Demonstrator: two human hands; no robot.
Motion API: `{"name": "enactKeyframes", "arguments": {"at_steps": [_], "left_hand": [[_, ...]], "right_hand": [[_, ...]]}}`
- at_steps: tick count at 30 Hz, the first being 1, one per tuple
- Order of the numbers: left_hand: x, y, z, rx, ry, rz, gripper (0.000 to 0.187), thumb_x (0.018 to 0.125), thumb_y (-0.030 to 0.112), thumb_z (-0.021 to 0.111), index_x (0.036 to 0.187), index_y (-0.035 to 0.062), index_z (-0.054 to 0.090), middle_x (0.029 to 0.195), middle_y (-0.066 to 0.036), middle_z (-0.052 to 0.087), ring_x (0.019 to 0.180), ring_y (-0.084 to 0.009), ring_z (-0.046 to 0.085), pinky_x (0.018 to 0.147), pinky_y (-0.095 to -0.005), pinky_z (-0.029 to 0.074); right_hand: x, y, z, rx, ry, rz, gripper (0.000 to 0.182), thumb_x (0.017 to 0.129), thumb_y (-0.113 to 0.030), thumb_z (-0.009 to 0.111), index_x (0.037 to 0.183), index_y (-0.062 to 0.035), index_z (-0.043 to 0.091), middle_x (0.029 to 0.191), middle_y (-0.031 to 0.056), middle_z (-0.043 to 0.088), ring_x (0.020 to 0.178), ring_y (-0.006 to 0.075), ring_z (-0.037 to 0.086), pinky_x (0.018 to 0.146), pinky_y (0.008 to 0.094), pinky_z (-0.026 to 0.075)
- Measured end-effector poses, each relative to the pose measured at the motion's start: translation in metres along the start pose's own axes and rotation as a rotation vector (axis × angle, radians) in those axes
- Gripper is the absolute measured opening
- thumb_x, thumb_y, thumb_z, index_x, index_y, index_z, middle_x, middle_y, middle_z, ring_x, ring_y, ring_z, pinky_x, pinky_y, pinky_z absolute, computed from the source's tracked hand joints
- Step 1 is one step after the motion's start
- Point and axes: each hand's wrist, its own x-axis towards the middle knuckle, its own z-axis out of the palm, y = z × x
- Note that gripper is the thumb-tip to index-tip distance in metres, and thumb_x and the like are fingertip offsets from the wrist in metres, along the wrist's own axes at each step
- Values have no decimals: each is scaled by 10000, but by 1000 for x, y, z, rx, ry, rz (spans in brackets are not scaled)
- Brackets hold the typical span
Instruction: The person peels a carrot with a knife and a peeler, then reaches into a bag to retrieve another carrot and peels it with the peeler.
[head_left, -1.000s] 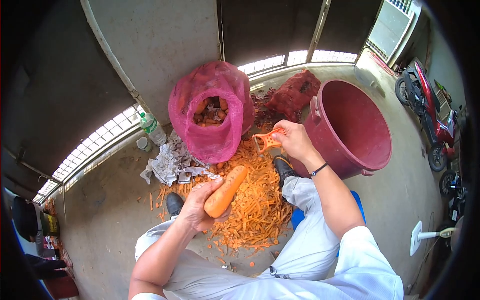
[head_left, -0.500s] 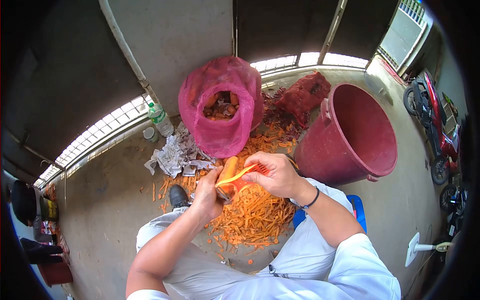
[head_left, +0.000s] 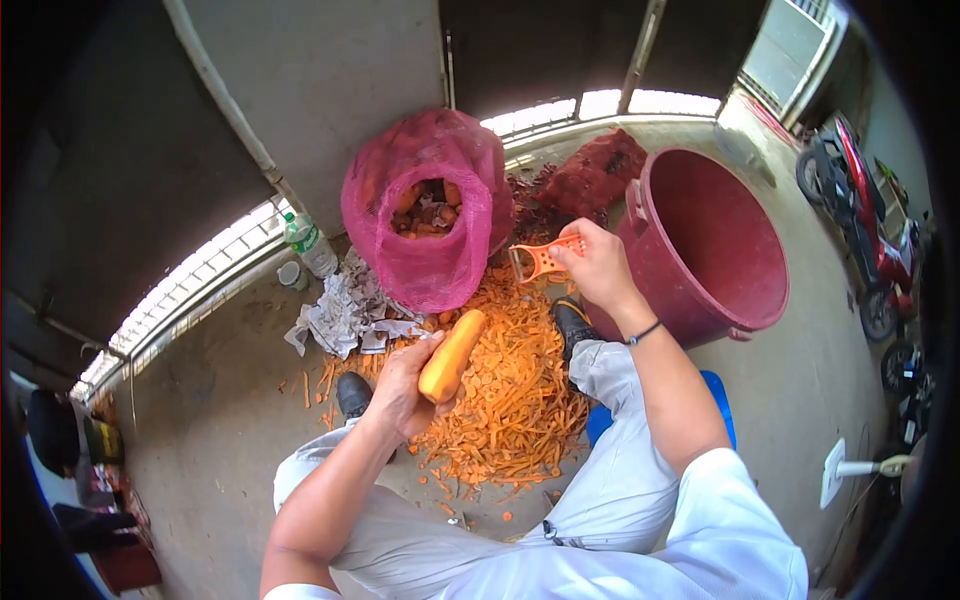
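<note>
My left hand is closed around the lower part of a carrot, which looks smooth and bright orange and tilts up to the right. Higher and to the right, my right hand grips an orange peeler by its handle, its blade end pointing left, well apart from the carrot. Beneath both hands a heap of carrot peelings with round slices among them covers the floor between my shoes.
A pink mesh sack of carrots stands ahead, with crumpled paper and a plastic bottle to its left. A large maroon bin and a red mesh sack are at the right. Motorcycles stand far right.
My right hand has lifted the peeler off the carrot, up and to the right. The carrot has dropped slightly and shows more fully in my left hand. The view has shifted a little.
</note>
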Motion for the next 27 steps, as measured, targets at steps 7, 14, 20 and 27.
{"name": "enactKeyframes", "arguments": {"at_steps": [7,14,20,27], "left_hand": [[13,-11,-19,-149,70,-56,354,1081,399,493,1167,81,622,878,-60,675,679,-214,642,552,-370,490],[12,-15,3,-97,222,51,313,1067,405,540,1158,121,636,851,-39,681,664,-169,629,473,-296,385],[5,-11,3,4,119,69,376,1067,439,527,1260,131,627,904,-55,676,693,-160,631,461,-254,348],[4,-8,5,99,113,95,363,1049,404,575,1227,92,625,876,-58,660,636,-155,608,432,-265,348]], "right_hand": [[-51,-71,22,666,-425,-58,211,917,-58,789,1076,7,667,954,33,729,862,76,681,763,246,564],[-61,-90,23,427,-322,-375,204,873,-75,834,1006,-2,697,854,78,733,764,93,695,688,263,556],[-52,-84,16,437,-272,-362,206,880,-73,826,1014,13,696,877,66,743,793,95,702,699,258,553],[-21,-48,15,403,-224,-150,151,883,-27,787,1000,14,701,892,38,743,822,70,679,710,258,551]]}}
